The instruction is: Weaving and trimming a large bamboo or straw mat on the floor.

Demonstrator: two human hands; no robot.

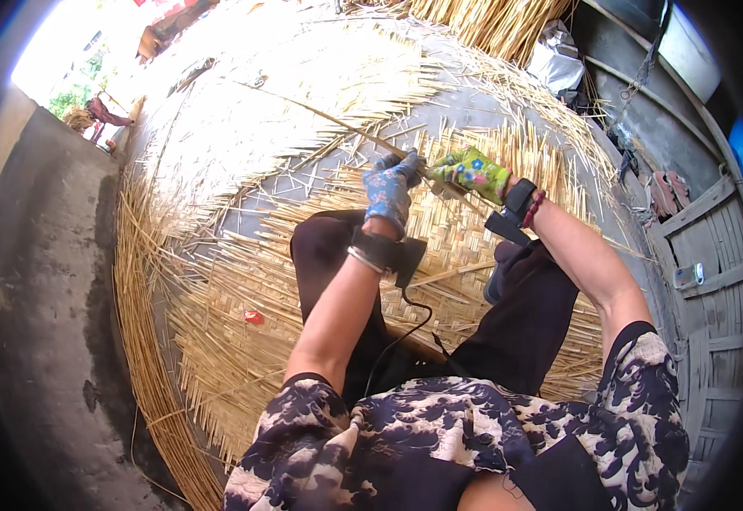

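My left hand (pixel 388 189), in a blue floral glove, is closed on a long, thin reed strip (pixel 333 119) that runs diagonally up to the left. Just to its right my right hand (pixel 471 173), in a green floral glove, is also closed around the strip, whose short end sticks out below it. Beneath both hands, around my bent legs, lies a woven reed mat (pixel 235 358) with loose, uneven strip ends along its edges. Devices with dark straps sit on both my wrists, and a black cable hangs from the left one.
A brightly lit woven mat (pixel 226 136) lies farther off. Reed bundles stand at the back (pixel 490 25) and lie along the left (pixel 146 341) beside a concrete wall (pixel 43 281). At right are a grey bag (pixel 550 60), sandals (pixel 669 194) and a slatted panel (pixel 708 289). A small red object (pixel 253 317) lies near my left leg.
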